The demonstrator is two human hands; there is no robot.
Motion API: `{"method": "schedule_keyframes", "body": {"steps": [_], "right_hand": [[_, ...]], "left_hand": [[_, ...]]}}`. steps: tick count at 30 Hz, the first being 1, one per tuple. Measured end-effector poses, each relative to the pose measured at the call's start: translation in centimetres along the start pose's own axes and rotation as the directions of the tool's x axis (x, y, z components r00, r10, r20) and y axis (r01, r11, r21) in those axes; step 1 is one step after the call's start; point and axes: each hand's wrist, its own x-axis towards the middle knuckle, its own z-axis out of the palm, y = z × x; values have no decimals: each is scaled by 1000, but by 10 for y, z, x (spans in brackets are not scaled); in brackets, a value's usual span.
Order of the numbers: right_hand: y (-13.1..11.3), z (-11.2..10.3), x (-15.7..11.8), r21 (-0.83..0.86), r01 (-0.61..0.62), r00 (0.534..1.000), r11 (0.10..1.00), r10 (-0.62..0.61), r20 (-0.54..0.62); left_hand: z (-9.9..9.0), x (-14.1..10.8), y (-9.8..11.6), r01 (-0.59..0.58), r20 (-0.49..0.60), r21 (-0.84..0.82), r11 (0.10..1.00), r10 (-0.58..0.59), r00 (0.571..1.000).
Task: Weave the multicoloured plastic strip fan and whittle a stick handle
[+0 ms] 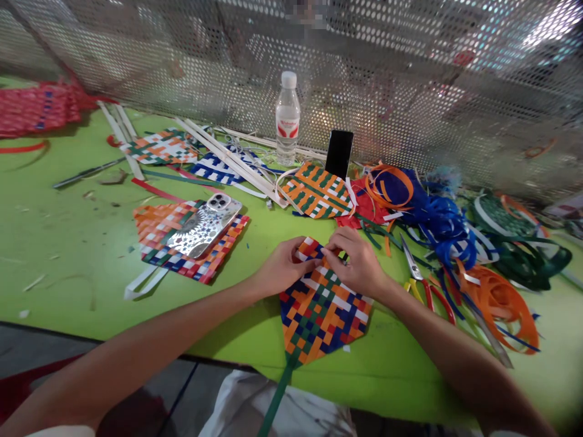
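A woven piece point(319, 315) of orange, blue, green, red and white strips lies at the front of the green table, with a long green strip point(279, 397) hanging from its lower corner over the edge. My left hand point(286, 264) pinches its upper left part between thumb and fingers. Close beside it, my right hand point(357, 261) has thumb and fingers pressed together on the upper right part. The fingers partly cover the weave's top.
A phone point(207, 224) lies on another woven piece point(157, 227) to the left. Scissors point(414, 267) and coiled strips point(501, 303) are at the right. Behind stand a bottle point(288, 121) and a black phone point(339, 153), before a perforated metal panel point(204, 67).
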Motion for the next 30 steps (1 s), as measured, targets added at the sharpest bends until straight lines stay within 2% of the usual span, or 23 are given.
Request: {"method": "schedule_keyframes", "body": {"steps": [4,6,8,10,13,15,18,22,24,27,30], "right_hand": [[11,1,1,-2,-51,999,999,52,16],[16,1,-1,-67,-65,997,996,63,-40],[18,2,-3,-145,-62,993,987,47,-104],[16,3,-4,-152,-47,993,987,30,-111],[12,5,-4,-42,-42,996,998,39,-80],[12,4,-3,3,-48,994,999,48,-98],[16,2,-5,-24,-1,995,1000,-1,-102],[20,2,-9,-118,161,983,980,-149,105],[23,5,-10,-145,199,972,969,-177,154],[26,10,-9,-84,162,984,983,-155,88],[28,12,-8,0,147,989,989,-147,16]], "left_hand": [[-2,4,0,117,-48,-92,989,-122,991],[-3,6,1,201,-58,-152,968,-211,976],[-5,8,1,234,-61,-213,949,-252,966],[-5,9,1,204,-84,-244,948,-231,969],[-4,9,1,146,-116,-218,965,-175,978],[-4,9,-1,135,-104,-224,965,-161,981],[-5,9,-3,135,-76,-282,950,-162,984],[-6,9,-4,123,-152,-319,940,-179,972],[-7,9,-3,122,-139,-338,933,-177,974],[-6,8,1,128,-63,-351,928,-160,985],[-5,7,4,123,-55,-311,943,-147,988]]}}
